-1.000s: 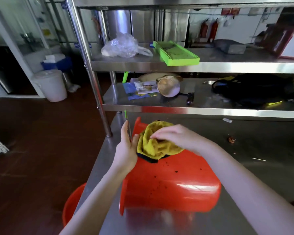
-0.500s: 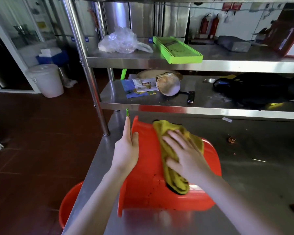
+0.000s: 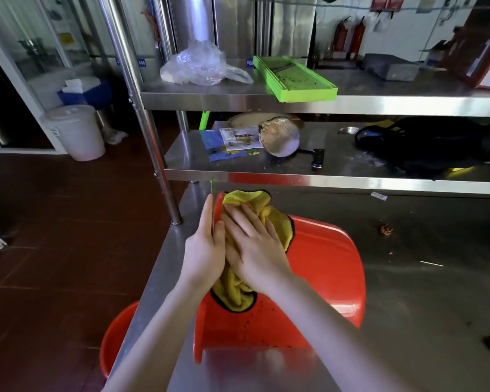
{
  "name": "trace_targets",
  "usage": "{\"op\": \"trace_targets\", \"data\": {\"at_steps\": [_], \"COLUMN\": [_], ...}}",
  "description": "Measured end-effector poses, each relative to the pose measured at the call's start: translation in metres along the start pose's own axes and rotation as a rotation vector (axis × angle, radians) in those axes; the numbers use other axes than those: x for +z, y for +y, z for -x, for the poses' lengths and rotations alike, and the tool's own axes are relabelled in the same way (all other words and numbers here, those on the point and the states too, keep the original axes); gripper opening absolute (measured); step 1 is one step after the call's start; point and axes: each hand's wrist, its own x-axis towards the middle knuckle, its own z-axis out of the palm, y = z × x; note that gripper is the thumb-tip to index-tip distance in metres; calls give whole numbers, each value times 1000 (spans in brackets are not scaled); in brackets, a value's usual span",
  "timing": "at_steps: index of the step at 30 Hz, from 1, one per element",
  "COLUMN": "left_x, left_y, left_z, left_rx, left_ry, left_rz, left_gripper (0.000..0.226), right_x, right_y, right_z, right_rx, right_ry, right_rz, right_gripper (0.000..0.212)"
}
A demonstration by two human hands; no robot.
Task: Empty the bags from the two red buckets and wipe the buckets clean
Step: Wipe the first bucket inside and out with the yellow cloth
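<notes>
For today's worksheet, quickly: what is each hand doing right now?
Left hand: closed on the rim of the red bucket, steadying it.
Right hand: open, flat, pressing the yellow cloth onto the bucket.

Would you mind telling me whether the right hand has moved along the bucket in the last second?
Yes. The right hand slid its yellow cloth toward the rim, beside the left hand.

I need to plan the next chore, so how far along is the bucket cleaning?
Done: the red bucket lying on its side on the steel table shows no bag. In hand: the left hand steadies its rim while the right hand presses a yellow cloth on its outer wall; dark specks remain near the rim. Left: the second red bucket sits on the floor, untouched; its inside is hidden.
</notes>
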Motion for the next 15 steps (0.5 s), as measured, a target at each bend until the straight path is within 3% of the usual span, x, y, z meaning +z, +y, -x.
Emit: {"op": "trace_targets", "data": {"at_steps": [3, 7, 10, 13, 15], "left_x": [-1, 3, 5, 6, 6], "left_y": [1, 3, 6, 8, 9], "left_z": [3, 1, -2, -10, -19], "left_rx": [-9, -36, -35, -75, -116], "left_ry": [-2, -20, -29, -38, -47], "left_rz": [9, 17, -1, -31, -59], "left_gripper": [55, 56, 56, 54, 52], "right_x": [-8, -27, -32, -23, -12], "right_y": [36, 121, 146, 115, 74], "right_z": [23, 57, 45, 16, 6], "right_rx": [-26, 296, 461, 435, 259], "right_ry": [-9, -61, -154, -128, -80], "right_rz": [16, -36, -75, -47, -17], "right_gripper": [60, 52, 50, 50, 54]}}
